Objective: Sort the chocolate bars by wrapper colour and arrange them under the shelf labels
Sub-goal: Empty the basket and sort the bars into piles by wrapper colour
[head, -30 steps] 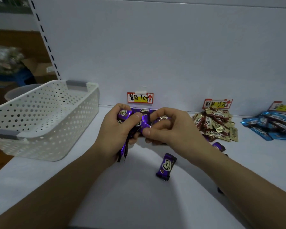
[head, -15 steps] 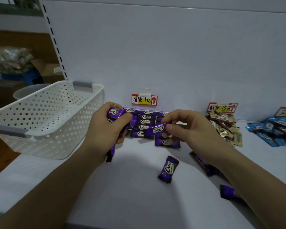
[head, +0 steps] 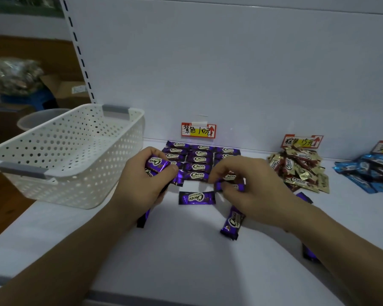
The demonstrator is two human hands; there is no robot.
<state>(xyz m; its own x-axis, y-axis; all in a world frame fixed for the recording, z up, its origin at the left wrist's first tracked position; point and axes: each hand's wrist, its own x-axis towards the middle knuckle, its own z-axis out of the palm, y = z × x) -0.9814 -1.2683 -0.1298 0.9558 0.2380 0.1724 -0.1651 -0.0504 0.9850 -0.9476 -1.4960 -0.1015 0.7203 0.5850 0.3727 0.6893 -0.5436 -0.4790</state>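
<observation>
The left hand (head: 142,189) gripped a bundle of purple bars (head: 156,165); the right hand (head: 250,188) pinched one bar (head: 230,187), seemingly setting it by the rows (head: 199,160) under the purple label (head: 198,130). A clumsy set-down could knock those rows crooked, or the loose bundle might spill.

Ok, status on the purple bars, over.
Left grip holds a bundle of purple bars. Right grip pinches one bar at the front edge of the rows. Loose bars lie in front.

R hand (head: 250,188) set purple bar (head: 196,198) down, now pinches next bar (head: 230,187).
</observation>
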